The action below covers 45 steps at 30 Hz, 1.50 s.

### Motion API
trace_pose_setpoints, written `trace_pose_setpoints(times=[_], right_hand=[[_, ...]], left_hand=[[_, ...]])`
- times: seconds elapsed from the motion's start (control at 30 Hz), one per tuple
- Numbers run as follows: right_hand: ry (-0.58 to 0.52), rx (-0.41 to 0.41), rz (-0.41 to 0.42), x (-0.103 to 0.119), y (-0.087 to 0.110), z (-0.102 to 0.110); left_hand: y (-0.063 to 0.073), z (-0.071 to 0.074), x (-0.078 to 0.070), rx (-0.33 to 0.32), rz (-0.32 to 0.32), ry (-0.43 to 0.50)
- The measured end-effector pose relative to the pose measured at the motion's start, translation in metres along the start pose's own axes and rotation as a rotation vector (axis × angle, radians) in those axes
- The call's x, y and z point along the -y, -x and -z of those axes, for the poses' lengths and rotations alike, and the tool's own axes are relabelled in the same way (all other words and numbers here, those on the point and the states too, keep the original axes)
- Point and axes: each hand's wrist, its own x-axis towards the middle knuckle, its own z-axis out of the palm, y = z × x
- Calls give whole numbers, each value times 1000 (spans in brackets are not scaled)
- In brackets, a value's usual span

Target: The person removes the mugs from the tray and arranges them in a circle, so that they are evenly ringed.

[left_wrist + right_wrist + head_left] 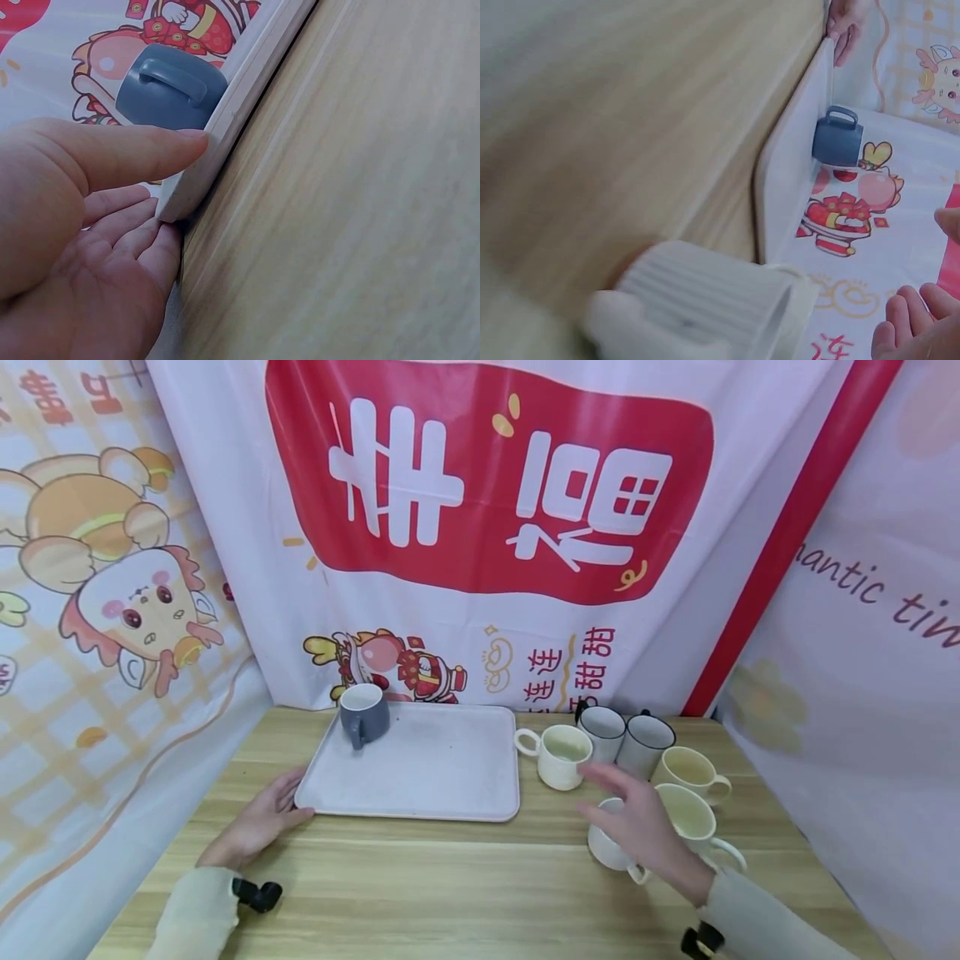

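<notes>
My left hand [262,822] holds the near left corner of a white rectangular tray [420,768], thumb at the rim and fingers against the outer side. A grey-blue mug [364,717] stands upright in the tray's far left corner, its handle toward me. My right hand [637,818], fingers apart and holding nothing, hovers over a white ribbed mug [697,300] and partly hides it in the head view. Just beyond those fingertips stands a cream mug [558,772] with its handle pointing left. In the right wrist view the fingers [907,315] show apart from the ribbed mug.
Right of the cream mug stand two white mugs with dark rims, one [602,735] beside the other [647,747]. A pale yellow mug [686,772] and a larger cream mug [690,818] stand nearer the right edge. Printed cloths [487,485] hang around the wooden table [420,893].
</notes>
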Motion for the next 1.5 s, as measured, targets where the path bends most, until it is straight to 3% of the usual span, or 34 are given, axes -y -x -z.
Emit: trace_pose_setpoints(times=[0.1,0.27,0.6,1.03,1.33,1.5], right_hand=[[-41,80,31,11,-20,-18],[-108,207,11,36,-46,-54],[-41,369,67,87,-82,-129],[-69,336,70,113,-121,-222],[-185,329,-13,116,-142,-275],[-229,316,-109,109,-150,-296]], left_hand=[[0,0,0,-2,8,-11],[-1,-1,-1,-2,10,-6],[1,-2,0,-1,0,13],[0,3,1,12,-29,29],[2,6,0,6,-25,-3],[0,3,2,9,-31,6]])
